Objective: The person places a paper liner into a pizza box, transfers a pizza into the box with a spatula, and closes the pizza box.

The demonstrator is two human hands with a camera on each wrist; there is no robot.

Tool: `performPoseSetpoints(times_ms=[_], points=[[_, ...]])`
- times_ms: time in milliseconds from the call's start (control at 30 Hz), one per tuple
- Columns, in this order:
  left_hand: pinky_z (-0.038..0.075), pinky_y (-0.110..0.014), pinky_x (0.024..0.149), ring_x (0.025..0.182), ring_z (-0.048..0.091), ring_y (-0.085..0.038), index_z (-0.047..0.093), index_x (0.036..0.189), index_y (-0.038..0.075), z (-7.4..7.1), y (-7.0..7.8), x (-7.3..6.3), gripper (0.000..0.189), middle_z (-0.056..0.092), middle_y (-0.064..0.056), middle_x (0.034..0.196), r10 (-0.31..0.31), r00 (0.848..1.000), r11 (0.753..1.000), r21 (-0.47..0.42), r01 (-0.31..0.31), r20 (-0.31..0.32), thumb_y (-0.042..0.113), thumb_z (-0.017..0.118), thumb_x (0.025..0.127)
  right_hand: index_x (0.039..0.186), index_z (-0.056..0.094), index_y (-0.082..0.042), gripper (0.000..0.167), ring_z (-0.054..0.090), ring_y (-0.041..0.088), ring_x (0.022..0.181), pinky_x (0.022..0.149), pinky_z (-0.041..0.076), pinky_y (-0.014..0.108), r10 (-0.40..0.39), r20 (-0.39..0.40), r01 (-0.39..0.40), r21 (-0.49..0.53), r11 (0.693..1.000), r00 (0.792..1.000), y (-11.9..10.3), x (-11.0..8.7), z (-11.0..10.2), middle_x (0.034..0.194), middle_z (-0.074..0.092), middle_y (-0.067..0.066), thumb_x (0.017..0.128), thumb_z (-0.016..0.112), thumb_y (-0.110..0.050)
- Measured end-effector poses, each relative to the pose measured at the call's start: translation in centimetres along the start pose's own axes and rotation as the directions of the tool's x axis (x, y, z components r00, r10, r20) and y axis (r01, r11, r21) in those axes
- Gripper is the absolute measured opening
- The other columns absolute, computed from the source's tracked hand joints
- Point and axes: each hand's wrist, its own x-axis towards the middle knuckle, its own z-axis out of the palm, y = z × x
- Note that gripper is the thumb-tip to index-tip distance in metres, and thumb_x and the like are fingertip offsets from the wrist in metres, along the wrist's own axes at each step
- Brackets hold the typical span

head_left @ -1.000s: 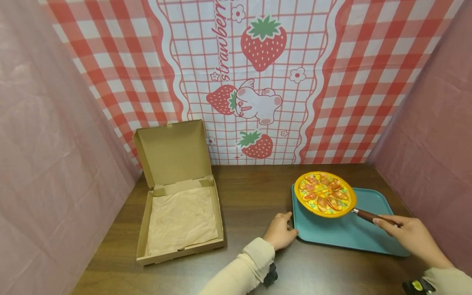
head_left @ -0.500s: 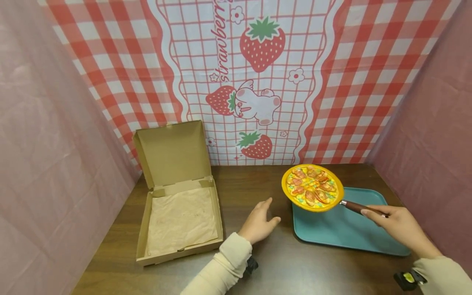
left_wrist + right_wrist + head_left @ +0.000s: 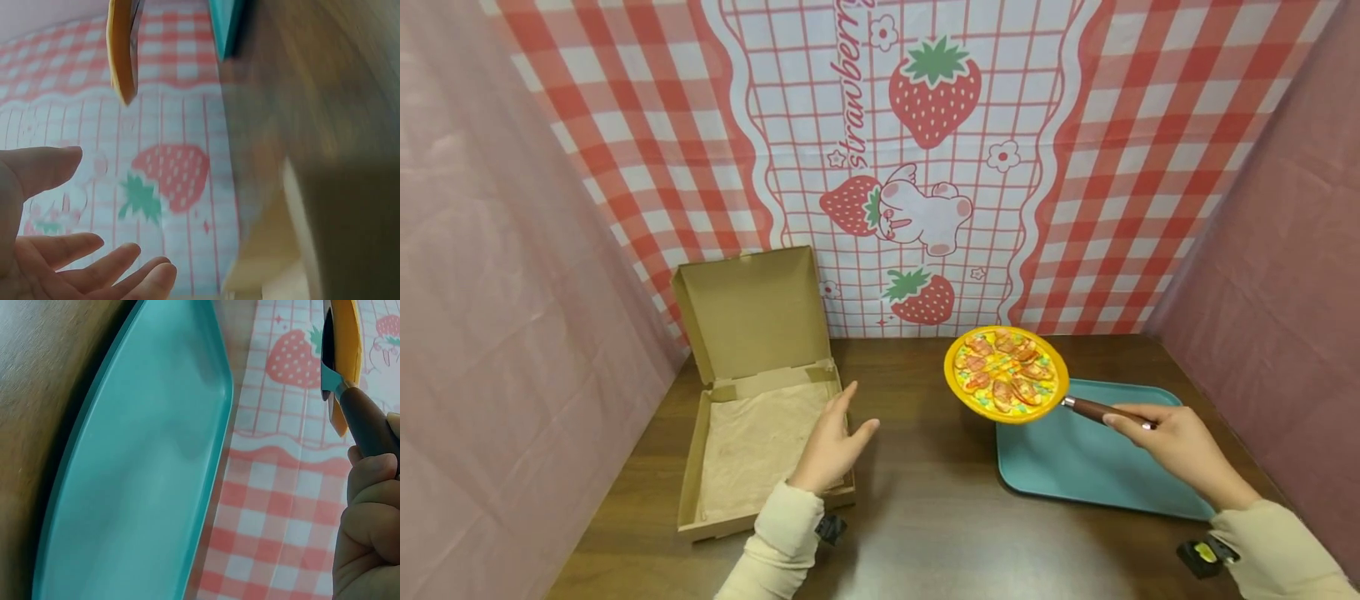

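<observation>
A round toy pizza (image 3: 1006,375) with a yellow rim is held up above the table, partly past the tray's left edge. It lies on a pizza server whose blade is mostly hidden beneath it. My right hand (image 3: 1172,446) grips the server's brown handle (image 3: 1093,409), fingers curled round it in the right wrist view. To the left, my left hand (image 3: 831,446) hovers over the right side of an open cardboard pizza box (image 3: 842,492), fingers extended and thumb apart, holding nothing. Crumpled brown paper (image 3: 760,450) lines the box, and its lid (image 3: 752,317) stands raised at the back.
A teal tray (image 3: 1097,467) lies on the dark wood table (image 3: 925,517) under my right hand. Behind the table hangs a red checked cloth (image 3: 1097,167) printed with strawberries. Pink curtains (image 3: 1300,275) close in both sides.
The pizza on its server has moved left, from over the tray to partly beyond it, with my right hand. My left hand has left the tray's edge and swung left to the box.
</observation>
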Motion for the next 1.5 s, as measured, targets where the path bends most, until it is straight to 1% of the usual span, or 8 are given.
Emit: performPoseSetpoints(times_ms=[267, 700, 833, 867, 1067, 1200, 1333, 1500], points=[[0.031, -0.06, 0.115, 0.141, 0.035, -0.044, 0.029, 0.153, 0.005, -4.7, -3.0, -1.7, 0.077, 0.032, -0.024, 0.155, -0.046, 0.996, 0.998, 0.043, 0.05, -0.08, 0.029, 0.068, 0.092, 0.12, 0.07, -0.005, 0.049, 0.043, 0.003, 0.061, 0.051, 0.038, 0.025, -0.101, -0.018, 0.101, 0.022, 0.995, 0.995, -2.1, 0.9, 1.2, 0.091, 0.072, 0.008, 0.094, 0.062, -0.046], [0.029, -0.066, 0.112, 0.14, 0.031, -0.051, 0.022, 0.155, 0.001, -11.5, -7.5, -4.8, 0.077, 0.026, -0.029, 0.156, -0.111, 0.96, 0.98, 0.131, 0.149, -0.258, 0.025, 0.064, 0.095, 0.12, 0.069, -0.005, 0.053, 0.035, 0.008, 0.052, 0.046, 0.034, 0.027, -0.119, 0.079, 0.109, 0.124, 0.986, 0.99, -5.8, 2.6, 3.0, 0.071, 0.06, 0.004, 0.091, 0.065, -0.048], [0.028, -0.067, 0.112, 0.139, 0.029, -0.052, 0.019, 0.155, 0.0, -13.1, -8.9, -5.8, 0.078, 0.023, -0.031, 0.156, -0.171, 0.946, 0.963, 0.156, 0.22, -0.274, 0.028, 0.062, 0.096, 0.12, 0.07, -0.005, 0.05, 0.041, 0.009, 0.059, 0.05, 0.037, 0.027, -0.178, 0.096, 0.164, 0.144, 0.976, 0.979, -6.8, 3.3, 3.9, 0.1, 0.074, 0.012, 0.091, 0.065, -0.046], [0.028, -0.067, 0.112, 0.14, 0.029, -0.052, 0.019, 0.155, -0.001, -13.4, -9.2, -6.0, 0.077, 0.023, -0.031, 0.156, -0.189, 0.944, 0.959, 0.157, 0.237, -0.272, 0.028, 0.061, 0.097, 0.119, 0.071, -0.006, 0.05, 0.042, 0.009, 0.06, 0.049, 0.037, 0.027, -0.185, 0.102, 0.169, 0.149, 0.974, 0.977, -7.1, 3.4, 4.1, 0.097, 0.074, 0.012, 0.091, 0.065, -0.046], [0.024, -0.064, 0.115, 0.142, 0.023, -0.051, 0.019, 0.153, -0.005, -14.5, -11.0, -7.1, 0.076, 0.019, -0.033, 0.156, -0.309, 0.922, 0.933, 0.114, 0.342, -0.231, 0.029, 0.058, 0.098, 0.117, 0.072, -0.007, 0.049, 0.032, 0.008, 0.049, 0.043, 0.031, 0.025, -0.213, 0.136, 0.189, 0.168, 0.967, 0.968, -9.0, 4.2, 5.4, 0.059, 0.052, -0.002, 0.089, 0.068, -0.046], [0.028, -0.061, 0.115, 0.14, 0.028, -0.053, 0.011, 0.154, -0.006, -14.5, -12.1, -7.4, 0.078, 0.016, -0.035, 0.157, -0.403, 0.898, 0.902, 0.089, 0.422, -0.175, 0.031, 0.054, 0.1, 0.117, 0.072, -0.006, 0.047, 0.025, 0.008, 0.043, 0.041, 0.028, 0.023, -0.23, 0.144, 0.207, 0.162, 0.965, 0.962, -10.2, 4.6, 6.5, 0.052, 0.034, -0.006, 0.088, 0.07, -0.044], [0.026, -0.058, 0.117, 0.14, 0.028, -0.052, 0.01, 0.153, -0.009, -14.3, -13.0, -7.6, 0.074, 0.017, -0.035, 0.156, -0.452, 0.882, 0.882, 0.084, 0.464, -0.131, 0.029, 0.048, 0.102, 0.116, 0.072, -0.005, 0.046, 0.034, 0.009, 0.047, 0.044, 0.033, 0.023, -0.257, 0.155, 0.229, 0.179, 0.957, 0.954, -11.4, 5.0, 7.5, 0.059, 0.052, -0.001, 0.088, 0.071, -0.041], [0.021, -0.059, 0.118, 0.141, 0.026, -0.051, 0.017, 0.151, -0.01, -14.0, -13.7, -7.9, 0.065, 0.022, -0.036, 0.153, -0.454, 0.88, 0.881, 0.074, 0.467, -0.139, 0.026, 0.044, 0.104, 0.115, 0.073, -0.005, 0.043, 0.041, 0.01, 0.052, 0.046, 0.037, 0.022, -0.294, 0.174, 0.255, 0.215, 0.943, 0.94, -12.6, 5.6, 8.6, 0.075, 0.069, 0.007, 0.088, 0.071, -0.039]])
